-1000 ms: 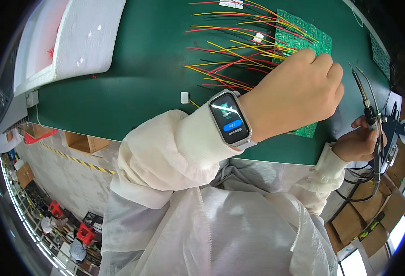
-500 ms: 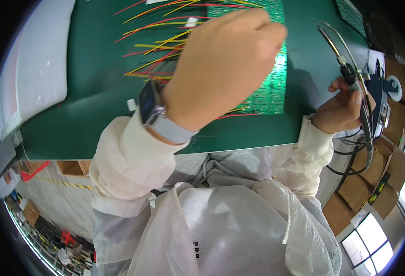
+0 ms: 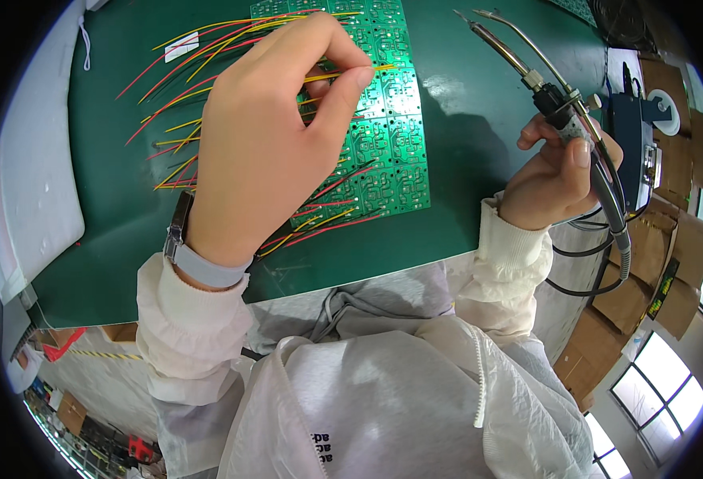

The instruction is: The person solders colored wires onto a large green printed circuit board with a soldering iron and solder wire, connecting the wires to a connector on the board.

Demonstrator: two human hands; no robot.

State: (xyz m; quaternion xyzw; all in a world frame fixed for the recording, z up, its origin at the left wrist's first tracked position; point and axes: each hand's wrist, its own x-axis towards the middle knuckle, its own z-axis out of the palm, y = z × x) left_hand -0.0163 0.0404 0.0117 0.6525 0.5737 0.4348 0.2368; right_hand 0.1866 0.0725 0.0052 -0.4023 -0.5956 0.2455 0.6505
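My left hand (image 3: 259, 132) is over a green circuit board panel (image 3: 407, 152), thumb and index finger pinched on a yellow wire (image 3: 386, 68) whose end lies over the panel. Red, yellow and black wires (image 3: 172, 108) fan out to the left from the board, partly under my hand. More wires (image 3: 319, 228) lie along the near edge of the panel. At the right, my right hand (image 3: 555, 172) grips a soldering iron (image 3: 563, 112), its tip raised up and left, clear of the panel. A thin metal tube (image 3: 527, 49) runs alongside the iron.
The green tabletop (image 3: 463, 191) carries the panel. White sheeting (image 3: 28, 160) covers its left side. A dark blue device (image 3: 631, 144) with a white spool (image 3: 664, 116) stands at the right, near black cables (image 3: 583, 251). Cardboard boxes (image 3: 607, 319) are beyond the table's right edge.
My left hand has drawn back leftward across the panel, and its pinch on the yellow wire now shows. The whole view has shifted. My right hand still holds the soldering iron in much the same pose.
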